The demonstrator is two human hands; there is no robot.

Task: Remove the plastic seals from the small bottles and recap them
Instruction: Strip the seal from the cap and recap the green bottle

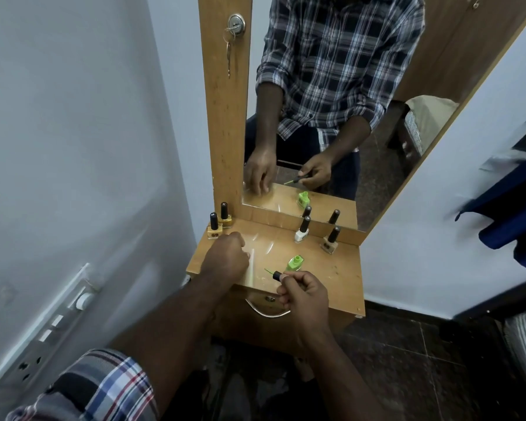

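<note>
On the wooden dressing-table surface (325, 268) the green nail-polish bottle (295, 263) serves as the landmark: it stands open, uncapped, near the front edge. Behind it toward the mirror (331, 117) stand a white bottle (302, 230) and a beige bottle (330, 240), both capped; well off to its left, at the back corner of the surface, two golden bottles (219, 223) stand capped too. Whether any of those four has lost its seal I cannot tell — no wrap is clear enough to judge. So the green bottle looks to be the one in hand, and recapping it is left to do.

The right hand (305, 294), just in front of the green bottle, pinches the black cap (276, 275), its green-tipped brush pointing left; cap and bottle are near but apart. The left hand (225, 256), left of the bottle, rests fingers curled on the surface beside a clear plastic sheet (261, 244) — whether it grips anything is hidden.
</note>
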